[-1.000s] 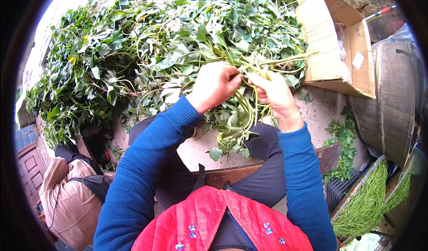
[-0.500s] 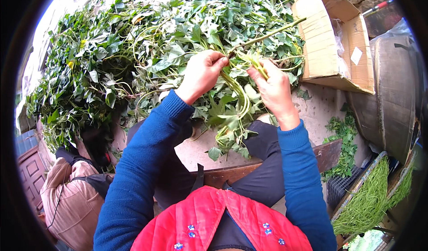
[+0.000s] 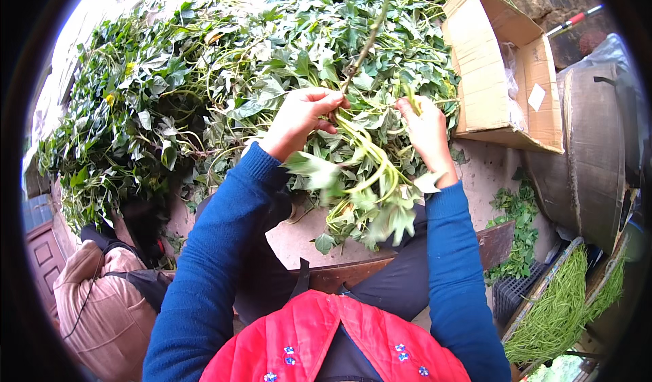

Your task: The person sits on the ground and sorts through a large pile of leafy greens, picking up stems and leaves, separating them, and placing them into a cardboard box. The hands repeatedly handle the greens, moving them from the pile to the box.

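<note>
Above the lap, a bunch of leafy green stems (image 3: 363, 178) hangs between both hands. A long bare stalk (image 3: 370, 39) that lay almost level half a second ago now points steeply up, so the bunch is apparently being turned or bound. The left hand (image 3: 302, 117) is closed on the stem tops; the right hand (image 3: 424, 127) pinches them close by. Its fingertips are hidden by leaves. Behind lie a heap of greens (image 3: 204, 90) and a cardboard box (image 3: 502, 76).

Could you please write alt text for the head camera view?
A person's left hand and right hand hold a bunch of leafy green stems above a large heap of greens, with an open cardboard box at right.
</note>
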Demonstrator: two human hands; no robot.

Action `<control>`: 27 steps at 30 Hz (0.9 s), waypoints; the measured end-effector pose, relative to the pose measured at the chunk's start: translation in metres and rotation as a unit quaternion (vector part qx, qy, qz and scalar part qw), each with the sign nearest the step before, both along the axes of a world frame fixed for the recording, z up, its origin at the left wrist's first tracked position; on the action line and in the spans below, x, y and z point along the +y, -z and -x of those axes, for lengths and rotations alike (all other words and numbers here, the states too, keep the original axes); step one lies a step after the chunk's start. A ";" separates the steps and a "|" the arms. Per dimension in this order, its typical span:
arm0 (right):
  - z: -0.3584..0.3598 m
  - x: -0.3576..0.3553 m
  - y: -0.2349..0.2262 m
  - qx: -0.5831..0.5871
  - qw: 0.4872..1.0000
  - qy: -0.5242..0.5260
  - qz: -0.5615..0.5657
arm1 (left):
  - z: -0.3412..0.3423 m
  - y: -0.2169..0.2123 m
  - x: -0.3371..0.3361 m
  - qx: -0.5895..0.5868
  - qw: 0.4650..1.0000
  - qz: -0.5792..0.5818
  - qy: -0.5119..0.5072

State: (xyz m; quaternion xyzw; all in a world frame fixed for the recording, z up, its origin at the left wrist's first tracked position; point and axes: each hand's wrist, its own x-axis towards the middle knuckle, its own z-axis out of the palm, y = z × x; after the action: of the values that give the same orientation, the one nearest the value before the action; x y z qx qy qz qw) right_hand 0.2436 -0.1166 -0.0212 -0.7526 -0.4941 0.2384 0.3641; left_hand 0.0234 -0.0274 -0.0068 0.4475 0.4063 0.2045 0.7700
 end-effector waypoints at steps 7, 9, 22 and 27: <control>0.033 -0.006 -0.028 0.277 0.946 -0.130 0.104 | -0.003 -0.004 -0.006 -0.004 0.999 -0.028 -0.034; 0.034 -0.009 -0.038 0.304 0.930 -0.145 0.144 | -0.002 -0.010 -0.005 -0.003 0.999 -0.006 -0.036; 0.022 -0.011 -0.040 0.277 0.946 -0.119 0.116 | -0.014 -0.011 -0.011 -0.086 0.992 -0.041 0.080; 0.023 -0.013 -0.036 0.285 0.939 -0.132 0.139 | -0.016 -0.007 -0.013 0.025 0.990 -0.095 0.100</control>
State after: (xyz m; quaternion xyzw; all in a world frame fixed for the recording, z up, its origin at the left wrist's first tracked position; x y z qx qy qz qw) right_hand 0.2207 -0.1300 0.0150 -0.6240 -0.4266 0.5553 0.3468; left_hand 0.0399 -0.0405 -0.0001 0.5622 0.3576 0.1532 0.7298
